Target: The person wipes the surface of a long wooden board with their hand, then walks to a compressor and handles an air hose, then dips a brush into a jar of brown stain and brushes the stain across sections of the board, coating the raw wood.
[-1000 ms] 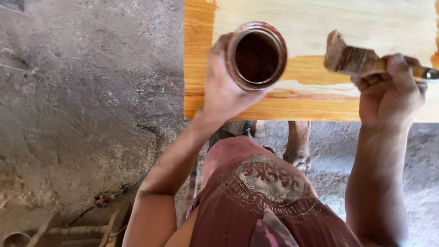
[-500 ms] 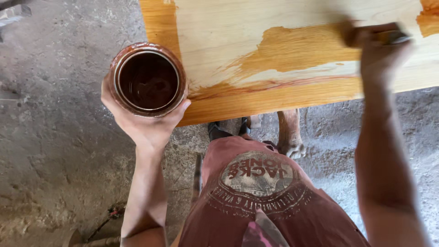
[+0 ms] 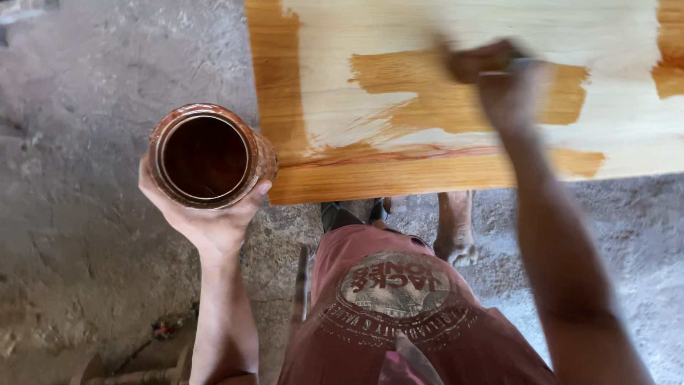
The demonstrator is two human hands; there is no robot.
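Observation:
My left hand (image 3: 203,217) cups a round can (image 3: 206,155) of dark brown stain, held upright to the left of a pale wooden board (image 3: 463,28). My right hand (image 3: 499,82) is blurred over the middle of the board, gripping a paintbrush (image 3: 524,64) whose bristles are hidden by the blur. Wet orange-brown stain covers the board's left edge, its near edge and a broad streak (image 3: 420,96) under the right hand.
The board lies above a rough grey concrete floor (image 3: 85,271). A bare foot (image 3: 456,235) stands below the board's near edge, beside a dark sandal (image 3: 342,212). Small bits of debris (image 3: 167,329) lie on the floor at lower left.
The can moved from over the board out to its left and lower. My right hand carried the brush from the right edge toward the board's middle, and the stained streak has grown.

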